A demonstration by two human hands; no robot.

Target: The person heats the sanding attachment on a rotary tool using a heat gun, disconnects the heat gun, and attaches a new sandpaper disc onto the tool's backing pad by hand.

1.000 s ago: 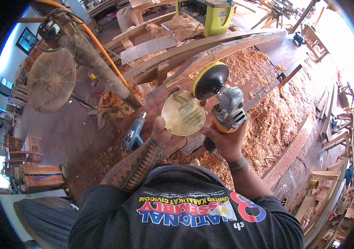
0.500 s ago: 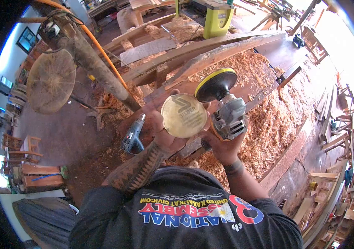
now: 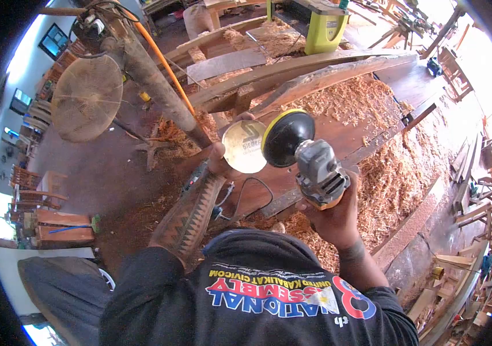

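My left hand (image 3: 223, 162) grips a round, pale sanding disc (image 3: 245, 147) by its left edge, with printed lettering facing up. My right hand (image 3: 338, 214) is wrapped round the grey body of a power sander (image 3: 318, 167). The sander's black round pad (image 3: 290, 138) has a yellow rim and stands tilted beside the disc, overlapping its right edge in view. A heat gun or drill lies mostly hidden behind my left forearm.
Curved wooden beams (image 3: 338, 81) cross ahead, among wood shavings (image 3: 401, 190). A round fan (image 3: 87, 98) and a slanting post (image 3: 159, 86) stand at left. A green machine (image 3: 325, 33) is at the back. A dark cable (image 3: 270, 193) loops near my left forearm.
The sander's pad has come down and left, close against the disc. My left hand has shifted slightly left and up. The whole view has shifted a little to the right.
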